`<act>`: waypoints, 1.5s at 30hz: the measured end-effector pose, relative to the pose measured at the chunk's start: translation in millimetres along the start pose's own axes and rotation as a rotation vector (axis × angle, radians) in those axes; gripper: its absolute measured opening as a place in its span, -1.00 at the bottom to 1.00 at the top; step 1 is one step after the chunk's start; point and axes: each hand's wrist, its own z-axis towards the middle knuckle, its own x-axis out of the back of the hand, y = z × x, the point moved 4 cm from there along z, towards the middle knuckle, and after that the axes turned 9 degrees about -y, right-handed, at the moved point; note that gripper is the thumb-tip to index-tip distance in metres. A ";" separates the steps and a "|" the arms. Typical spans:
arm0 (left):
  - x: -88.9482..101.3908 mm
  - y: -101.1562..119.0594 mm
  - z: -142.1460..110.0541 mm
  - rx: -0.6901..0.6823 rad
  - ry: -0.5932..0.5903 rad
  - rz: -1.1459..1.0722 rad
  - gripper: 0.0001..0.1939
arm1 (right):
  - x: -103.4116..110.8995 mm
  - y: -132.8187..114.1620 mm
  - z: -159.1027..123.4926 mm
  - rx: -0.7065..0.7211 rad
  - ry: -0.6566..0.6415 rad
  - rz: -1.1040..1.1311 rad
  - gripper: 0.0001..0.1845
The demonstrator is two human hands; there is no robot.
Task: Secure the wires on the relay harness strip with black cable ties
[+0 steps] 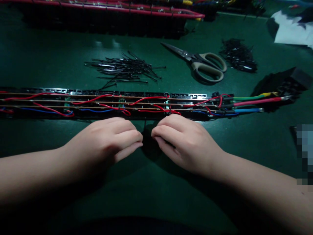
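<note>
A long black strip assembly [144,112] lies across the table, with red and blue wires and thin copper-coloured rods along its top. My left hand [105,137] is closed in a pinch at the strip's front edge. Facing it, slightly to the right, my right hand [186,140] is closed too, thumb against fingers. Whatever either pinch holds is hidden or too small to name. A narrow dark line shows in the gap between the hands, by the strip's edge. Green-yellow, red and blue cable ends [256,101] stick out at the strip's right end.
Behind the strip lie a loose pile of black cable ties [124,68], scissors [195,62] with olive-grey handles, and a second black pile [238,55]. Another black assembly with pink-red cables [110,19] runs along the back. White paper [290,31] sits far right on the green table [137,192].
</note>
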 end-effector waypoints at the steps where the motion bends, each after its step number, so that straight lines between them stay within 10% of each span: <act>1: 0.1 -0.3 0.2 0.005 0.006 0.002 -0.76 | -0.3 -0.5 0.1 0.006 0.002 0.001 -0.74; 45: 4.6 -0.5 -3.2 0.055 0.104 0.031 -0.81 | -0.2 1.8 -0.5 0.002 0.015 0.034 -0.79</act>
